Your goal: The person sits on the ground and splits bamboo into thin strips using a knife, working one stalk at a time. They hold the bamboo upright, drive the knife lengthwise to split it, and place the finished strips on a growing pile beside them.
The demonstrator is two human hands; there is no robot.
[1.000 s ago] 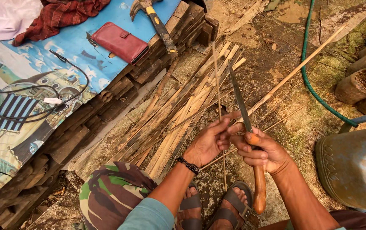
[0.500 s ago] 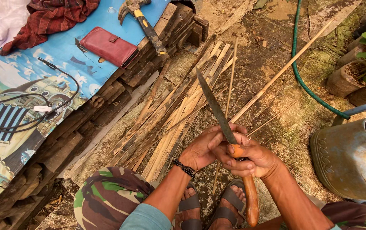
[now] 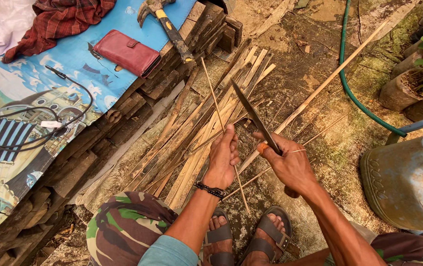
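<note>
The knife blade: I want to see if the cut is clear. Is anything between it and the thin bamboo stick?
Nothing visible. The knife in the right hand rises just right of the thin bamboo stick that the left hand holds; only open air separates them.

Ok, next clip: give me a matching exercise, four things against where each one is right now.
Things:
1. knife
2. thin bamboo stick
3. hammer
4. red wallet

Places:
A. flat on the blue printed cloth
B. head on the cloth, handle out over the stacked wood
C. held by the left hand
D. gripped by the right hand

Pairs: 1-D, 2-C, 3-B, 4-A
</note>
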